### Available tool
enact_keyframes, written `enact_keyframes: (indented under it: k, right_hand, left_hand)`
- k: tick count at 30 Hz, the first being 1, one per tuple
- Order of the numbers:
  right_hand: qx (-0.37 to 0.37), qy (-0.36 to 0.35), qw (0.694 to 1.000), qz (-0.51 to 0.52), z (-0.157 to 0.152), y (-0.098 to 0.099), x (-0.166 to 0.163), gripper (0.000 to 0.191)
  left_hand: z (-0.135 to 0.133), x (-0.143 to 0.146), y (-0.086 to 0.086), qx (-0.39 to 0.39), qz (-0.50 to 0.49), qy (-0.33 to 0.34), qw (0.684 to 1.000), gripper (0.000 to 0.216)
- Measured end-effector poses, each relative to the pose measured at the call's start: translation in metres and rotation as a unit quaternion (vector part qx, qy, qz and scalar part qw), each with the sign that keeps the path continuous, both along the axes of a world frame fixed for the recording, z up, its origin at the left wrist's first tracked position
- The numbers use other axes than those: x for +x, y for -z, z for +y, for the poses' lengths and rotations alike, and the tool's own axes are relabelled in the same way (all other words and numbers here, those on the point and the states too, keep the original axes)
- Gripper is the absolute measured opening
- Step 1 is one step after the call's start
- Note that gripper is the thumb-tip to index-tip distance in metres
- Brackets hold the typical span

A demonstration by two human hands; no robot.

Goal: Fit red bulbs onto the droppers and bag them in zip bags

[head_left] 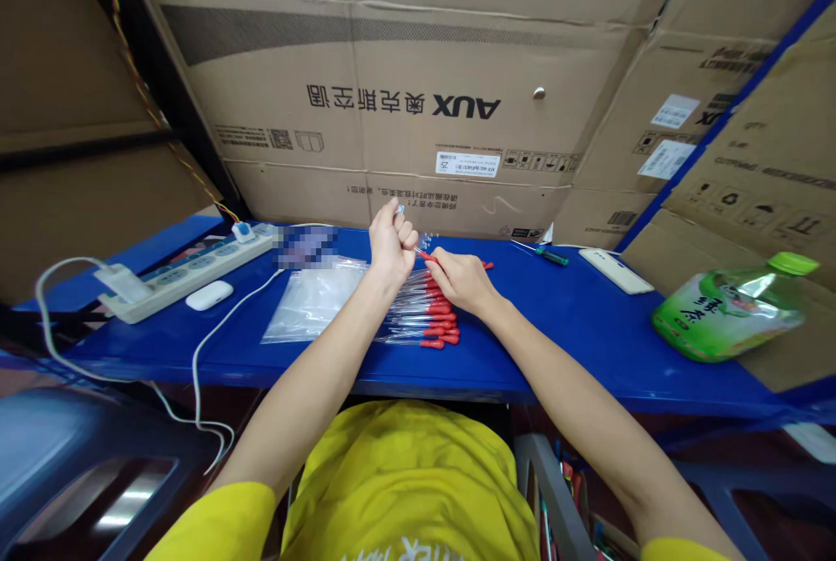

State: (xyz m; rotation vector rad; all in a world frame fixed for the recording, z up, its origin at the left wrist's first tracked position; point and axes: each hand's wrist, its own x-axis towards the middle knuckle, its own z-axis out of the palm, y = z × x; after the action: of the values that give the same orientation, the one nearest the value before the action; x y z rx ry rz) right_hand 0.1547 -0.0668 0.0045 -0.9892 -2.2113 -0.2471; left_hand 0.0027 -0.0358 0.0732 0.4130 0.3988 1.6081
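Likely for steadiness | slim red-handled metal tool (pixel 427 256) is pinched by right hand (pixel 465 279) | shaft (pixel 418 251) apparently enclosed by left hand's (pixel 390 243) grip

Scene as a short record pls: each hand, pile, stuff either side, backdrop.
left hand: grip closed, contents mostly hidden; small blue-white item shows at top
right hand: grip on a red-handled tool, shaft toward left hand
pile: more red-handled tools on blue table, handles rightward
left side: clear plastic bag, white case, power strip
right side: screwdriver, green-labelled bottle
backdrop: printed cardboard
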Motion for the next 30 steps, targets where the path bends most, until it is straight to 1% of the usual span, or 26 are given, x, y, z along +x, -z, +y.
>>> enact_keyframes:
  k: [9, 14, 18, 25, 30]
  right_hand:
    - [0.012, -0.014, 1.0, 0.002, 0.0012, 0.0017, -0.0006, 0.037]
    - [0.007, -0.016, 1.0, 0.003, 0.0014, 0.0026, 0.0002, 0.038]
    - [0.017, -0.018, 1.0, 0.006, 0.0023, 0.0038, 0.0005, 0.038]
    - [0.028, -0.013, 1.0, 0.002, 0.0044, 0.0065, 0.0011, 0.038]
    - [0.037, 0.004, 0.999, -0.004, 0.0036, 0.0068, -0.0007, 0.04]
  left_hand:
    - [-0.0009, 0.0019, 0.0019, 0.003, 0.002, 0.011, 1.0, 0.054]
    - [-0.0018, 0.0032, 0.0026, 0.002, -0.002, 0.009, 1.0, 0.057]
    - [-0.0012, 0.0039, 0.0031, -0.003, -0.01, 0.015, 1.0, 0.056]
    - [0.0, 0.0057, 0.0056, -0.004, -0.007, 0.011, 1.0, 0.053]
    - [0.0007, 0.0066, 0.0076, -0.002, -0.004, 0.005, 1.0, 0.051]
